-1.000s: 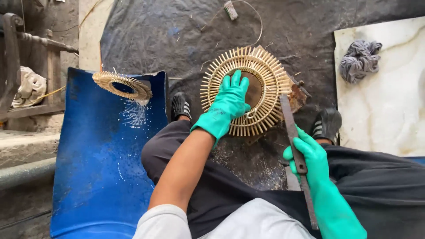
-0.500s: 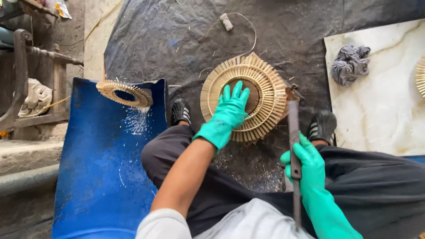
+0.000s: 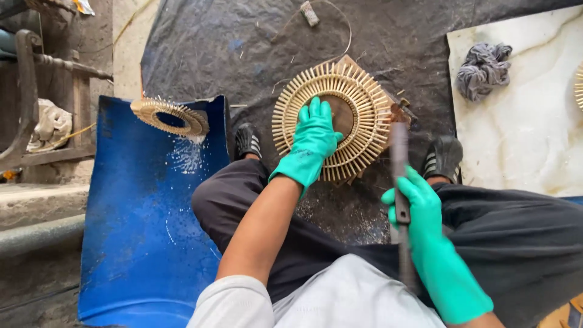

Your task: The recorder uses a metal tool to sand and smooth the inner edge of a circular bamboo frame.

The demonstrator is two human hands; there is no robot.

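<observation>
I am pressing my left hand point(image 3: 313, 143), fingers spread flat, on the round cane ring point(image 3: 333, 121) lying flat on the dark tarp point(image 3: 212, 48) between my feet. It looks light, stiff and brittle at the spokes, best held by the rim. My right hand point(image 3: 416, 203) is clamping the metal rod point(image 3: 401, 200), long axis pointing away from me.
</observation>
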